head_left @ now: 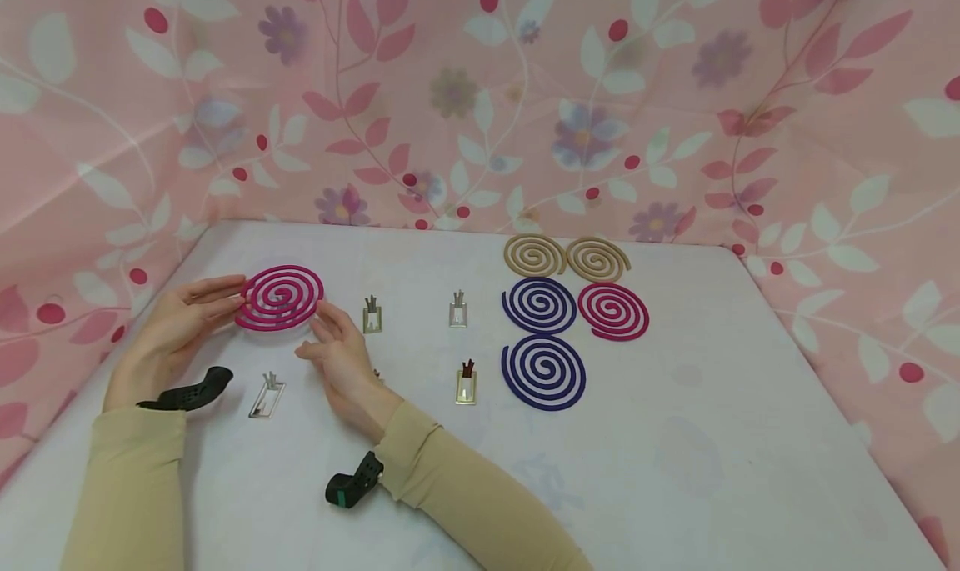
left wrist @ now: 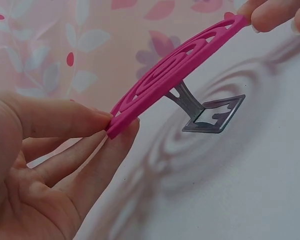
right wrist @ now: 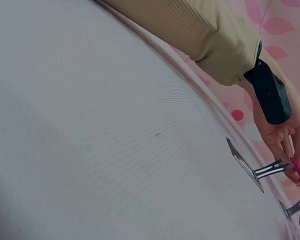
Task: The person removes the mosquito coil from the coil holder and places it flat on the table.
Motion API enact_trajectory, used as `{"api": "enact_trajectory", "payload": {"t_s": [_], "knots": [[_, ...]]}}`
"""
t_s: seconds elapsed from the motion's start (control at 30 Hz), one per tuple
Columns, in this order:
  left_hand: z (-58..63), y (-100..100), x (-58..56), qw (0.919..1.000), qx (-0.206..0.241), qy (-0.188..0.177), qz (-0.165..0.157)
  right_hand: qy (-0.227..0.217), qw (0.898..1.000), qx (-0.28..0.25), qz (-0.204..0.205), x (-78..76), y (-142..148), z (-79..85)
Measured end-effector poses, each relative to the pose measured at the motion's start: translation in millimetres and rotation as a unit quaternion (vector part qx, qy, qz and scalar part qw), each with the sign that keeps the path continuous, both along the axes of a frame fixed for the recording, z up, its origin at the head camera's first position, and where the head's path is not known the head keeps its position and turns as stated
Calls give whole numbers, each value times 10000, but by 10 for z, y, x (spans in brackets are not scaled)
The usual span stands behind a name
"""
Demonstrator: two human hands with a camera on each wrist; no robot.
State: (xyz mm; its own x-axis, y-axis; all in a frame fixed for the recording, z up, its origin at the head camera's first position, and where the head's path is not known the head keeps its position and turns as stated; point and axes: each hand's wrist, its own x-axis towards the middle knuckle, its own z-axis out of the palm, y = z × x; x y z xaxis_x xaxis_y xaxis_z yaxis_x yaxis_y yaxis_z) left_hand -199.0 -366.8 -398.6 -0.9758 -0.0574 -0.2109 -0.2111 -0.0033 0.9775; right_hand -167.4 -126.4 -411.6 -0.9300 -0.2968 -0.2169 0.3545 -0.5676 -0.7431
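Observation:
My left hand [head_left: 168,325] pinches the left edge of a pink mosquito coil [left wrist: 160,75]. The fingertips of my right hand [head_left: 345,367] touch the coil's opposite edge, with the thumb apart from it. Tilted in the left wrist view, the coil is raised over the table. Under its middle stands a small metal coil stand [left wrist: 215,116], its upright prongs right at the coil's underside. Nearer the front, another metal stand [head_left: 267,398] sits between the two forearms. The right wrist view catches the left hand [right wrist: 285,135] beyond a stand.
To the right, more stands [head_left: 372,317] are spaced out on the white table [head_left: 675,471], one partly hidden by the right wrist. Further right lie two tan coils [head_left: 534,257], two dark blue coils [head_left: 543,371] and another pink coil [head_left: 612,311]. Floral cloth [head_left: 480,96] hangs behind.

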Motion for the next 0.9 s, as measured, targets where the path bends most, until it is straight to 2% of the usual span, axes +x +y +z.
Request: {"api": "enact_trajectory", "payload": {"t_s": [0.17,0.3,0.4,0.53,0.73,0.9], "knots": [[55,25,14,9999,-100,-20,10,20,10000,-36,-68,-20,16,23],[141,84,5,9995,-182,234,128,228,9996,35,-151,-61,54,84],[221,149,-14,9984,53,500,240,420,9987,170,-253,-86,103,173],[331,237,-19,9967,332,675,318,592,9974,245,-344,-119,188,307],[454,362,-5,9952,516,770,301,789,9959,161,-410,-198,325,442],[528,477,-7,9953,505,787,252,791,9946,119,-667,-272,386,483]]}}
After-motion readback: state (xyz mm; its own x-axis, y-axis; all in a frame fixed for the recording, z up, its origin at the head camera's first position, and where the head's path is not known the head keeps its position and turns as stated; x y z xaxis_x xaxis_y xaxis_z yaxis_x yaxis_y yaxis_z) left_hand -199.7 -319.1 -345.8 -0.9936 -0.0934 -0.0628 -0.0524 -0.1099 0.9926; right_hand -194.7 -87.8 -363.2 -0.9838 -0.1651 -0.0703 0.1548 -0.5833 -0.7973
